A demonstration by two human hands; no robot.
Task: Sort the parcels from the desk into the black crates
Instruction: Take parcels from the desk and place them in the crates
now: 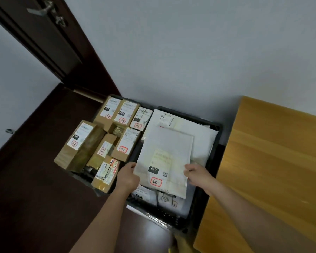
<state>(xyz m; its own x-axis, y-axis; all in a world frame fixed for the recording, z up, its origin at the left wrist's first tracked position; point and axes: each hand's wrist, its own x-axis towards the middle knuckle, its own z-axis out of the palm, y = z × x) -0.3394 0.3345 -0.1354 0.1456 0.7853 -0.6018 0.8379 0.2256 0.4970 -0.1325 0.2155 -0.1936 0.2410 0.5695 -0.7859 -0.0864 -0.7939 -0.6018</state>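
You're in a plain office-like room doubling as a parcel sorting spot: bare grey wall (190, 52), dark wooden door (49, 39) upper left, wooden desk (274, 161) at right, labelled parcels packed into black crates (215, 128) on the dark floor (26, 189).

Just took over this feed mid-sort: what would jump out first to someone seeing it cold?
Both hands, left hand and right hand, hold a flat white mailer by its near corners over the right black crate, which already holds white mailers. Left of it, brown cardboard boxes with white labels crowd a second crate. The wooden desk at the right shows no parcels in view.
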